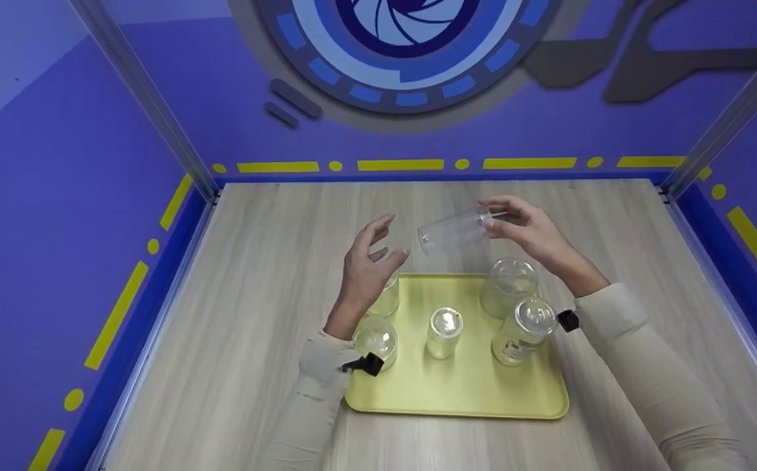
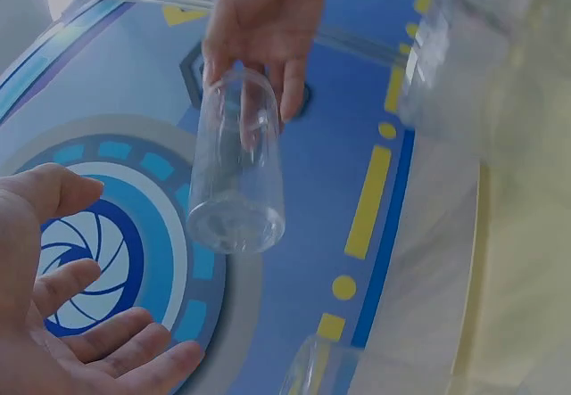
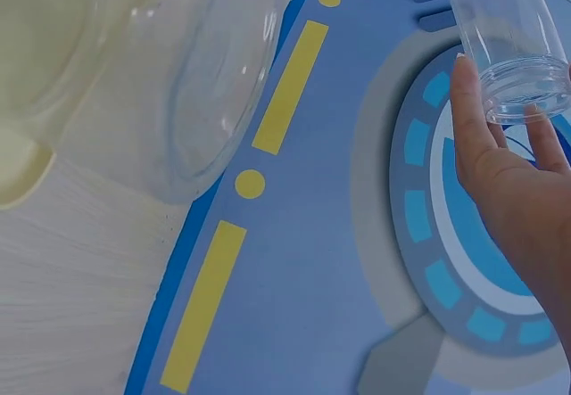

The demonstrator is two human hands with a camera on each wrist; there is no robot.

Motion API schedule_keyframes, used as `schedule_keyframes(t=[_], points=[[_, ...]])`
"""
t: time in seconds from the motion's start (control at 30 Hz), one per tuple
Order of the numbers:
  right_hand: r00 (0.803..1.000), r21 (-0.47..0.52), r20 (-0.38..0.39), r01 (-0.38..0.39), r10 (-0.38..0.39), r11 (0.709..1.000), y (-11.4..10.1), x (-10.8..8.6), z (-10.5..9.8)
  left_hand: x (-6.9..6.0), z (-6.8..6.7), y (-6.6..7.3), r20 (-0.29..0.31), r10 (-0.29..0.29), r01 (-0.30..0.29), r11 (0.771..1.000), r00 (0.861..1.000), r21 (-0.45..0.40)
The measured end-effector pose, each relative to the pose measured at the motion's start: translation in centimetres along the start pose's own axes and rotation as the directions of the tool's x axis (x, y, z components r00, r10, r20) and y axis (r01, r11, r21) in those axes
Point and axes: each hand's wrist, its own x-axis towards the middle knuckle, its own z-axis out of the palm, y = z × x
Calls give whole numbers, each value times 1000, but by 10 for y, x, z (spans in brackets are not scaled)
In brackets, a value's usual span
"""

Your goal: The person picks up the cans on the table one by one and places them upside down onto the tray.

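My right hand (image 1: 525, 229) holds a clear jar (image 1: 453, 232) by its threaded mouth end, above the far edge of a yellow tray (image 1: 463, 396). The jar lies tilted nearly on its side, with its closed base towards my left hand (image 1: 368, 265). That left hand is in the air with fingers spread and thumb apart, not touching the jar. In the left wrist view the jar (image 2: 236, 168) hangs base-down from the right fingers. The right wrist view shows its ringed mouth (image 3: 526, 87) at the fingertips.
On the tray stand several clear jars: a small one (image 1: 445, 333) in the middle, a wide one (image 1: 509, 288) and a labelled one (image 1: 525, 333) at the right, and two at the left (image 1: 378, 340), partly behind my left hand and wrist. Blue walls (image 1: 417, 144) border the wooden table (image 1: 273, 261).
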Motion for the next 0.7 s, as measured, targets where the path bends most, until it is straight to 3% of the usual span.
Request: schedule_keyframes(t=[0.13, 0.37, 0.57, 0.7], points=[[1000, 28, 2, 2, -2, 1000, -3, -2, 3, 3, 6, 2, 42, -40, 43, 996, 998, -83], [1000, 63, -3, 0, 1, 998, -7, -5, 7, 7, 15, 3, 64, -96, 102, 988, 993, -113], [1000, 103, -13, -2, 3, 995, -8, -8, 9, 10, 18, 2, 76, -85, 97, 980, 993, -176], [1000, 123, -23, -13, 16, 992, -9, -8, 9, 14, 20, 1, 89, -86, 106, 960, 992, -259]])
